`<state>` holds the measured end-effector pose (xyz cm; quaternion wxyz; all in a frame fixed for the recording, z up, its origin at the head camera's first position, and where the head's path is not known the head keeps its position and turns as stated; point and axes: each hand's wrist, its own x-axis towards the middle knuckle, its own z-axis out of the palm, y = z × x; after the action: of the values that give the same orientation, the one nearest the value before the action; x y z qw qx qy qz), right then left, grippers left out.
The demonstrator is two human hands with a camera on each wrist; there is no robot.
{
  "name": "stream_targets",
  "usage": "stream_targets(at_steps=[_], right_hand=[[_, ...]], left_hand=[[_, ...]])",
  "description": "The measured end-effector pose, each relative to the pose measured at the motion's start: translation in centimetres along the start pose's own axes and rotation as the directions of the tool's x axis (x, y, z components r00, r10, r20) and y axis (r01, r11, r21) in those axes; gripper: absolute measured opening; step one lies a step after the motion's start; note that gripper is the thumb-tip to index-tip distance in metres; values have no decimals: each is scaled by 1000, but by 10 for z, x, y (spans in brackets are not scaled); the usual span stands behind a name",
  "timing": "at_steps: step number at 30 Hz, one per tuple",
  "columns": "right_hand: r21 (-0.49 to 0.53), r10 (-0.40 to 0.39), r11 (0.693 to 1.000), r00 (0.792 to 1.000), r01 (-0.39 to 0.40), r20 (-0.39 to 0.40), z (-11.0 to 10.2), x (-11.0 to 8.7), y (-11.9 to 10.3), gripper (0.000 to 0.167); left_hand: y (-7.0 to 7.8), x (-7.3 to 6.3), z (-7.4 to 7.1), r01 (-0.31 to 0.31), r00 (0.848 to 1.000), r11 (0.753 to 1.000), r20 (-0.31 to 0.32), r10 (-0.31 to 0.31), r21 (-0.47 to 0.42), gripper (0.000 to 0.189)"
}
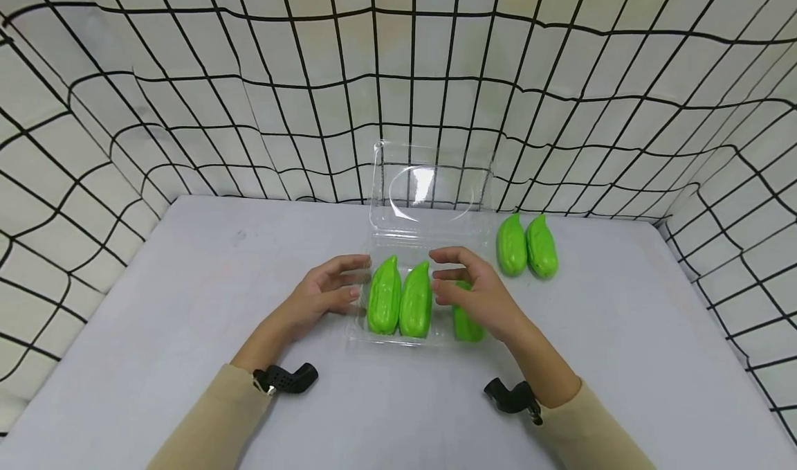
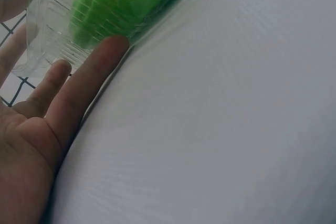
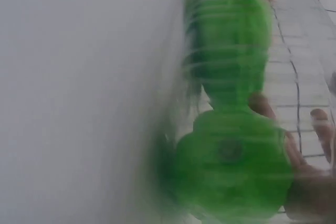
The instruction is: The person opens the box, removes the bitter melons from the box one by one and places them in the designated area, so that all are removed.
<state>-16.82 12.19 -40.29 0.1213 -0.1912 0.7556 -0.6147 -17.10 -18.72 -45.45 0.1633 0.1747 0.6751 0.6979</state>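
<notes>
A clear plastic clamshell box (image 1: 398, 340) lies on the table with its lid (image 1: 429, 179) raised at the back. Two glossy green gourd-shaped vegetables (image 1: 384, 297) stand side by side in its left and middle part. A third green gourd (image 1: 467, 323) is at the right, partly hidden under my right hand (image 1: 476, 293). That hand hovers over it with fingers loosely bent and nothing pinched between them. My left hand (image 1: 324, 290) is at the box's left side, fingers extended; in the left wrist view a fingertip (image 2: 113, 48) touches the clear wall beside a gourd (image 2: 121, 3).
Two more green gourds (image 1: 526, 245) lie side by side on the white table (image 1: 623, 331), behind and right of the box. A black wire grid (image 1: 411, 79) closes off the back and both sides. Each wrist carries a small black device (image 1: 289, 378).
</notes>
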Motion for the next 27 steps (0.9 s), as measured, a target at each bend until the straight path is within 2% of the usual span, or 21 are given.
stream_targets(at_steps=[7,17,27], right_hand=[[-110,9,994,1000,-8,9,11,-1,-2,45],[-142,22,990,1000,-21,9,10,-3,-1,46],[-125,3,992,1000,-1,12,9,-4,-2,46]], left_hand=[[2,-2,-1,6,1000,1000,-4,-6,13,57],[-1,0,0,2,1000,1000,3,-2,5,58],[0,1,0,3,1000,1000,-2,-3,20,57]])
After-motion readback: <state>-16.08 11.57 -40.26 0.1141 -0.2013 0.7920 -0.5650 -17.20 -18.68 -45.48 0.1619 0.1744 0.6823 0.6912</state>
